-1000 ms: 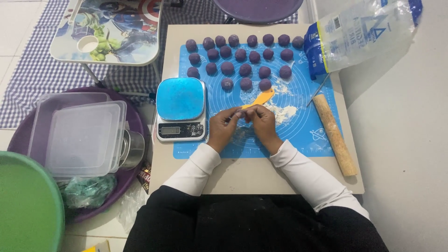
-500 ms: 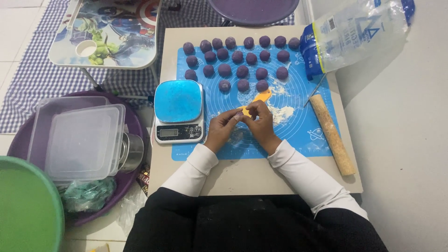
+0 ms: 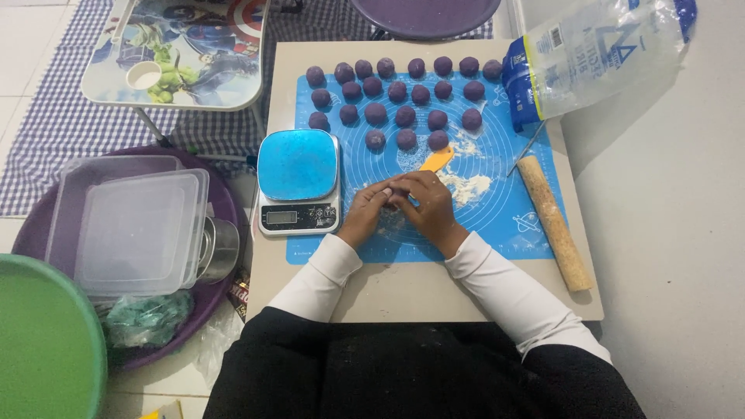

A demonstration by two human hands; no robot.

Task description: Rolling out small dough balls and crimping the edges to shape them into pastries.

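Home floor setup, not a pro kitchen. Low tabletop (image 3: 419, 299) on tiles, kids' cartoon folding table (image 3: 178, 54), checkered mat (image 3: 54, 132) alongside.

Long white sleeves, black garment, bare hands

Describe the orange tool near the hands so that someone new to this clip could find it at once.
Start at the blue mat on the low board. Just below the rows of purple dough balls, beside a patch of loose flour, an orange scraper sticks out past the fingers of the right hand. It is the only orange, flat thing there; its neighbours are round and purple.
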